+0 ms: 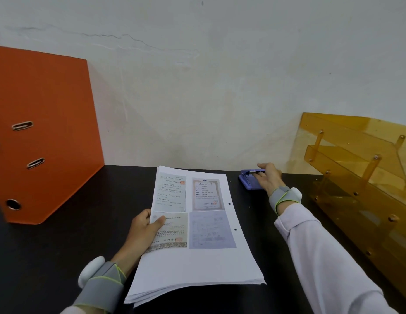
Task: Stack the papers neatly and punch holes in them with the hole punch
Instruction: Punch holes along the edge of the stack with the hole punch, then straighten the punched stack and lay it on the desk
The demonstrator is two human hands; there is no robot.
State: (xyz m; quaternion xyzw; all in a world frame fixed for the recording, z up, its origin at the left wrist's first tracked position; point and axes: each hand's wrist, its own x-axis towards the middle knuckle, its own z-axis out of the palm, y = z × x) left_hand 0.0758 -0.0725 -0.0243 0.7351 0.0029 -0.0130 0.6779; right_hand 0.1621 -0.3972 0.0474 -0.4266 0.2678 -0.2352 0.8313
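A stack of white printed papers (197, 257) lies on the black table (61, 245) in the middle. Two punched holes show near its right edge. My left hand (144, 232) grips the stack's left edge, thumb on top of the top sheet. A blue-violet hole punch (248, 180) sits on the table at the back, right of the stack's far corner. My right hand (269, 177) rests on the punch, fingers curled over its top and right side. The punch stands apart from the papers.
An orange lever-arch binder (43, 137) stands at the left against the white wall. An amber plastic letter tray rack (360, 177) fills the right side. Small paper bits dot the table near the punch.
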